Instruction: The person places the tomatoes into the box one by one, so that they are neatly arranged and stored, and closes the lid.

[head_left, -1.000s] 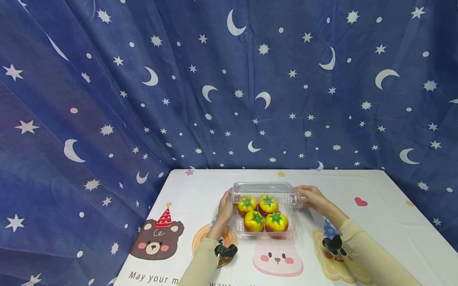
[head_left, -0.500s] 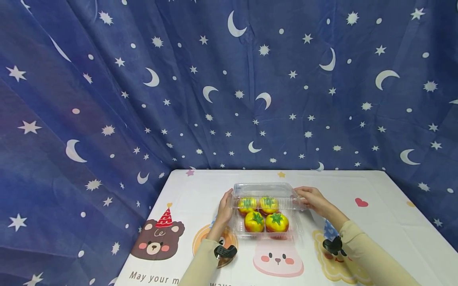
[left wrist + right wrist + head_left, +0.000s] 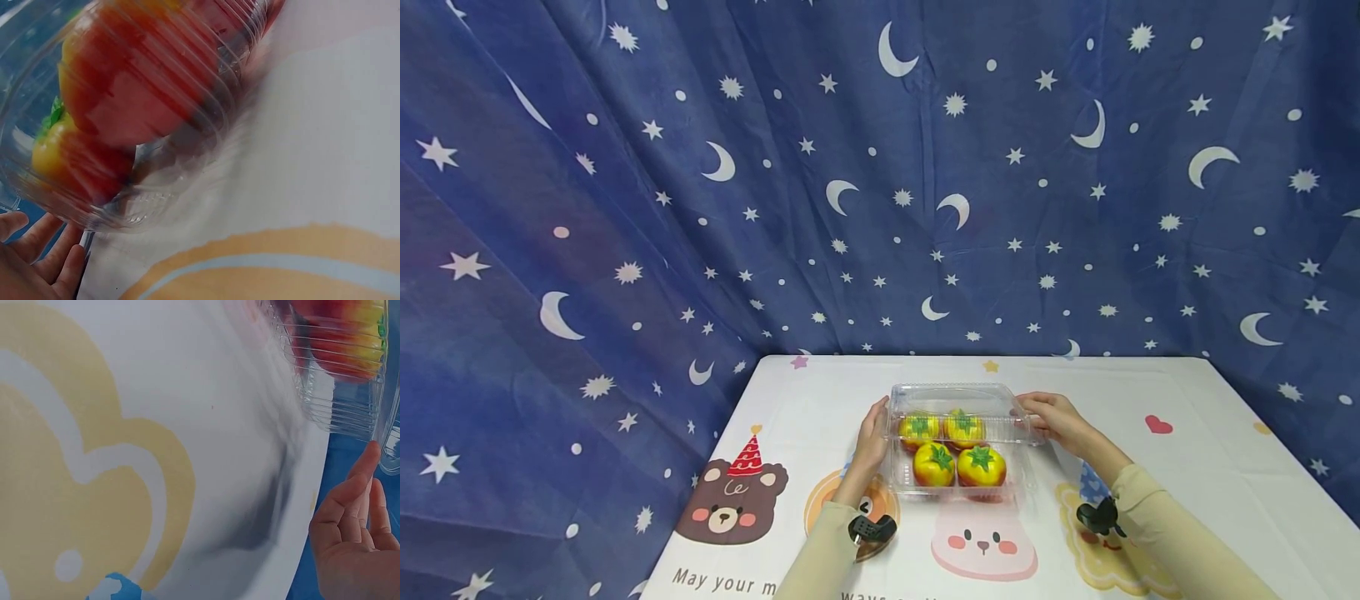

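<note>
A clear plastic clamshell container lies on the table with several yellow-and-red tomatoes inside, each with a green leafy top. Its hinged lid stands tilted over the back pair, while the front pair shows uncovered. At the container's left side, my left hand touches the plastic with fairly straight fingers, as the left wrist view confirms at its fingertips. My right hand pinches the lid's right edge; in the right wrist view, thumb and fingers meet at that edge.
A white tablecloth printed with cartoon animals, a heart and lettering covers the table. Behind and to the left hangs a dark blue curtain with moons and stars. Black straps are worn on both wrists.
The lid's front edge has come down and forward, covering more of the back tomatoes, mostly in the first half second. Both hands stay nearly in place.
</note>
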The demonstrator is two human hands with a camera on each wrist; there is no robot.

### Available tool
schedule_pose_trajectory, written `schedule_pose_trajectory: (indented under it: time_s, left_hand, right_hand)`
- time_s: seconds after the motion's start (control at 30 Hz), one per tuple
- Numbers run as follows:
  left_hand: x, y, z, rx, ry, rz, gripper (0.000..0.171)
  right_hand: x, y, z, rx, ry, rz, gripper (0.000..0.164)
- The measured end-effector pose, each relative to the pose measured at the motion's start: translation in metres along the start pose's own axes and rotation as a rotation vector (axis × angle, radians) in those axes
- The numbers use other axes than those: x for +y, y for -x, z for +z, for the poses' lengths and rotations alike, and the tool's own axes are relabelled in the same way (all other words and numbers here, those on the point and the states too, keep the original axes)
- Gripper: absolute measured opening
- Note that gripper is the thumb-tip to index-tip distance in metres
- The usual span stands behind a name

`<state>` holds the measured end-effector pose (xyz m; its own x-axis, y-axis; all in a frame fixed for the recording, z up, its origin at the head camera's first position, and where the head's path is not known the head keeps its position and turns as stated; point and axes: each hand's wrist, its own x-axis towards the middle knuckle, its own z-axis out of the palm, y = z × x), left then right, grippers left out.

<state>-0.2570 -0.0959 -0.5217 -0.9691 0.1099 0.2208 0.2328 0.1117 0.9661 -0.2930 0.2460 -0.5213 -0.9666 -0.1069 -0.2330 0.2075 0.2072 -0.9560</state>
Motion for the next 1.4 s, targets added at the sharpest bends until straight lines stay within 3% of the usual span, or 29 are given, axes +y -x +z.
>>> schedule_pose_trajectory:
  time_s: [0.43,1.4]
  left_hand:
    - [-0.0025,-0.0005,-0.0027,-0.032,-0.013,-0.005,0.044]
    - [-0.0020,-0.0016,-0.0016,0.005,-0.022,-0.008,0.043]
  right_hand:
    - [0.0023,0.0009,0.0008,0.001,0.003,0.002,0.057]
    - [0.0073,0.0035,0.0026,-0.022,-0.030,-0.001,0.056]
